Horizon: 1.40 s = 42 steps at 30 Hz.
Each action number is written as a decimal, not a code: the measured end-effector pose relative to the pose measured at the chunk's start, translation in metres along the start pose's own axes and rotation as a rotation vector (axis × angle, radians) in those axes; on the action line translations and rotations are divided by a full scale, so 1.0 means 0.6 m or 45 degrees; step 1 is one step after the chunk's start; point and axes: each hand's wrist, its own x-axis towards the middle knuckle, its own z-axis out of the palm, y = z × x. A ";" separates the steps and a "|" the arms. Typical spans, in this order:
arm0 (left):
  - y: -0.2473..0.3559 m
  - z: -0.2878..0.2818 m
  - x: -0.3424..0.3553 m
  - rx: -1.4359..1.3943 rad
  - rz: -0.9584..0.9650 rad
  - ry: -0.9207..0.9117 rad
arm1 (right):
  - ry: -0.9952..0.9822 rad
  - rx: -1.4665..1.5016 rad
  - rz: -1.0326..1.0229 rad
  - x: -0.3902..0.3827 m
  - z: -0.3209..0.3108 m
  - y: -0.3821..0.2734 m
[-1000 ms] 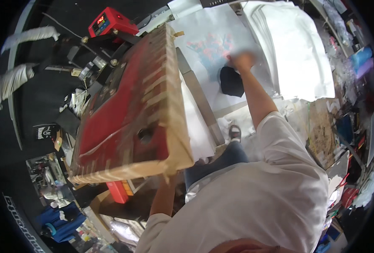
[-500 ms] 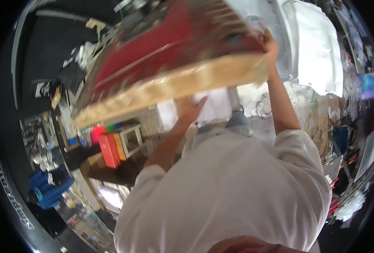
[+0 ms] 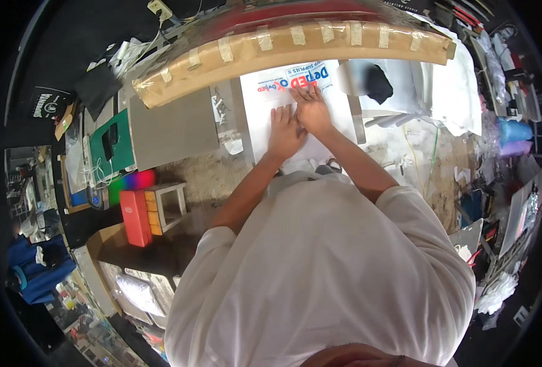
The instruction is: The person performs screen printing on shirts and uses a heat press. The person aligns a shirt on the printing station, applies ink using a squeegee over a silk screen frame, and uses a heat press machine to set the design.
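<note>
A white sheet with red and blue print at its upper part lies on the press bed in front of me. My left hand rests on the sheet below the print, fingers outspread. My right hand is just right of it, its fingertips touching the printed area, fingers apart and slightly bent, nothing visibly held. The press's raised upper plate, red with a tan, taped edge, spans above both hands. A black pad lies to the right on a pale surface.
A grey board is on the left, beside a green mat with dark devices. Below are a red box and small wooden stand. White sheets are stacked at right; cables run over the cluttered floor.
The upper plate has swung away to the top of the view. My right hand has left its edge, and both hands now lie together on the printed white sheet.
</note>
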 end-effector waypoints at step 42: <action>0.003 -0.012 -0.048 0.226 -0.156 0.201 | 0.096 -0.054 0.169 -0.121 -0.025 0.034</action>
